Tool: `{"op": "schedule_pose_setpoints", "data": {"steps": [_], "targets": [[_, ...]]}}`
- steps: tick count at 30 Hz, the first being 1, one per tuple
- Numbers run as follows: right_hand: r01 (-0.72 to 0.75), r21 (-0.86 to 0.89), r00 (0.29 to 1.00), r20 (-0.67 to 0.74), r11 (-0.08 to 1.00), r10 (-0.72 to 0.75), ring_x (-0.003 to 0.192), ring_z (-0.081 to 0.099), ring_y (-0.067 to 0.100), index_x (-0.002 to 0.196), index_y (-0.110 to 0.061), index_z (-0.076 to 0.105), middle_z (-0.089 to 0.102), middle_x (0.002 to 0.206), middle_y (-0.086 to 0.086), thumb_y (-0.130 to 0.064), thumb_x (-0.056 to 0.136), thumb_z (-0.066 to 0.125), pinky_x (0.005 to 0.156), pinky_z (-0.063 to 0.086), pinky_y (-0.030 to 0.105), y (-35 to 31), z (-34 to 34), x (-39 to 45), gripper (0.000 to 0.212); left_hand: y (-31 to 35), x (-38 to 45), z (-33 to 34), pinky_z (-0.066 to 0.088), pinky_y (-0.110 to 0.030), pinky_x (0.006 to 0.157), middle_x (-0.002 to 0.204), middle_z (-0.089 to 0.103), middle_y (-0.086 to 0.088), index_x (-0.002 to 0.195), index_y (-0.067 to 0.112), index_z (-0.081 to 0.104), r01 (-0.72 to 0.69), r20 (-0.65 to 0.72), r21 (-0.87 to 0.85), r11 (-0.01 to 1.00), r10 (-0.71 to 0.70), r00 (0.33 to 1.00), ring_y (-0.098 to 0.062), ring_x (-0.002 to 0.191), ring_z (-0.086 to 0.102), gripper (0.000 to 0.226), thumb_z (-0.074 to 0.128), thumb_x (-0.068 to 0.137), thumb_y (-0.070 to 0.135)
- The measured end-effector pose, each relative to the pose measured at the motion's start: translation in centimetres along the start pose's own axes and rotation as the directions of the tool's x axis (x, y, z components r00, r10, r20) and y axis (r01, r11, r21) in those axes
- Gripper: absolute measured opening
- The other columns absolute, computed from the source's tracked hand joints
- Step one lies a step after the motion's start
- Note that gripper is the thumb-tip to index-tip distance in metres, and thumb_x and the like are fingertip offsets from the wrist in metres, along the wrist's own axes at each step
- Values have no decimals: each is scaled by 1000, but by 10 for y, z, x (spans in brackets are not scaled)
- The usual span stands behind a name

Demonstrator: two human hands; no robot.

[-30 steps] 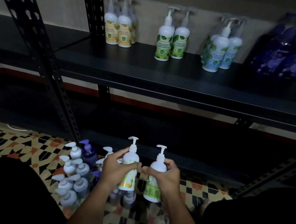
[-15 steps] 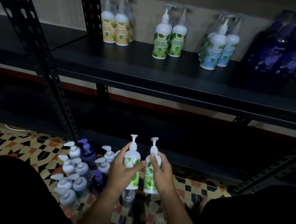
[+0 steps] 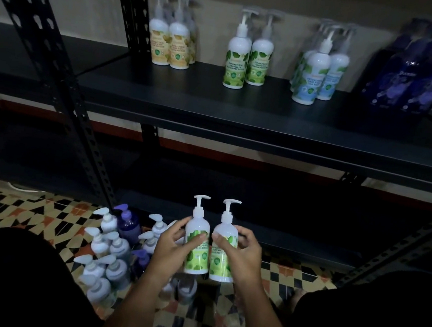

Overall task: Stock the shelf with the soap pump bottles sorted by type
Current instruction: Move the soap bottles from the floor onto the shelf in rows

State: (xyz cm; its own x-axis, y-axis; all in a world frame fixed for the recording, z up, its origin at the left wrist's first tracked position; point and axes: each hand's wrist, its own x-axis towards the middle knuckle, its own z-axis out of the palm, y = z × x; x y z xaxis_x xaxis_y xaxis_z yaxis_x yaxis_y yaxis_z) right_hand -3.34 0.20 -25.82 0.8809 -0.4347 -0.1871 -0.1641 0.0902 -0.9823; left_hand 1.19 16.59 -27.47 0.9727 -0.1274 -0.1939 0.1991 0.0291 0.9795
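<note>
My left hand (image 3: 172, 246) grips a white pump bottle with a green leaf label (image 3: 197, 243), held upright above the floor. My right hand (image 3: 240, 255) grips a second green-label bottle (image 3: 224, 248), side by side with the first and almost touching it. On the dark shelf (image 3: 214, 110) stand sorted groups: yellow-label bottles (image 3: 171, 40), two green-label bottles (image 3: 247, 58), blue-label bottles (image 3: 318, 73) and dark purple bottles (image 3: 413, 71).
Several white and purple pump bottles (image 3: 111, 253) stand clustered on the patterned tile floor (image 3: 33, 211) at lower left. A black perforated upright (image 3: 59, 82) runs diagonally at left. A lower shelf (image 3: 257, 220) lies in shadow. My dark-clothed knees fill the bottom corners.
Both hands brought the two green-label bottles closer together, turned their labels toward me and lifted them slightly; the head view shifted a little.
</note>
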Motion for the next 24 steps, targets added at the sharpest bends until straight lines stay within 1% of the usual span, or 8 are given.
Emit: {"op": "schedule_pose_setpoints", "data": {"steps": [3, 5, 8, 11, 14, 17, 21, 24], "targets": [[-9, 51, 995, 105, 999, 3, 99, 74, 16, 115, -21, 69, 78, 108, -1, -31, 86, 80, 83, 60, 30, -6, -4, -3, 33, 8, -2, -1, 52, -51, 108, 132, 72, -1, 139, 36, 61, 62, 75, -102, 993, -54, 996, -22, 126, 66, 65, 85, 79, 47], [-14, 47, 990, 142, 999, 7, 103, 72, 9, 117, -25, 70, 76, 112, -6, -41, 93, 68, 84, 56, 25, -10, -5, -5, 29, 10, -2, 1, 52, -53, 107, 134, 70, -5, 138, 34, 61, 86, 55, -189, 978, -77, 995, -25, 122, 68, 49, 75, 92, 39], [-4, 32, 991, 135, 999, 0, 113, 68, 12, 119, -33, 69, 73, 118, -8, -50, 98, 61, 102, 53, 42, -10, -5, -5, 29, 13, -2, 5, 55, -47, 104, 131, 72, 1, 141, 36, 58, 32, 29, -139, 990, -28, 999, -21, 120, 69, 48, 71, 95, 37], [40, 39, 991, 124, 998, -44, 110, 69, 20, 119, -35, 68, 73, 114, -4, -58, 89, 69, 100, 55, 50, -9, -4, -5, 38, 19, -7, 8, 60, -27, 80, 106, 76, 14, 135, 37, 54, -74, 2, 1, 997, 74, 997, -7, 96, 73, 64, 88, 82, 27], [119, 23, 988, 99, 993, -121, 98, 72, 18, 120, -32, 65, 74, 105, -4, -32, 80, 88, 84, 60, 34, -13, -6, -4, 46, 26, -7, 11, 59, -25, 70, 102, 75, 6, 132, 38, 53, -134, -40, 40, 990, 136, 990, -10, 87, 74, 69, 91, 78, 16], [204, -5, 977, 65, 979, -203, 89, 71, 17, 117, -30, 64, 72, 98, -5, -13, 77, 89, 77, 61, 31, -25, -5, -1, 50, 45, -5, 16, 57, -22, 70, 104, 75, 4, 133, 35, 55, -211, -56, 39, 977, 213, 975, -9, 87, 73, 69, 89, 79, 8], [338, 4, 940, 31, 941, -338, 91, 70, 13, 118, -26, 64, 71, 101, -10, -12, 78, 89, 76, 59, 28, -59, 2, 3, 49, 81, -2, 24, 56, -18, 76, 109, 72, 20, 135, 34, 58, -342, -81, 87, 936, 348, 934, -4, 97, 72, 72, 90, 76, 7], [447, -6, 894, 21, 894, -447, 89, 70, 12, 121, -24, 63, 71, 101, -11, -19, 77, 90, 74, 58, 24, -95, 8, 4, 52, 112, 4, 29, 61, -25, 78, 107, 74, 17, 136, 33, 59, -401, -110, 94, 911, 410, 905, -7, 95, 73, 75, 92, 73, 9]]}}
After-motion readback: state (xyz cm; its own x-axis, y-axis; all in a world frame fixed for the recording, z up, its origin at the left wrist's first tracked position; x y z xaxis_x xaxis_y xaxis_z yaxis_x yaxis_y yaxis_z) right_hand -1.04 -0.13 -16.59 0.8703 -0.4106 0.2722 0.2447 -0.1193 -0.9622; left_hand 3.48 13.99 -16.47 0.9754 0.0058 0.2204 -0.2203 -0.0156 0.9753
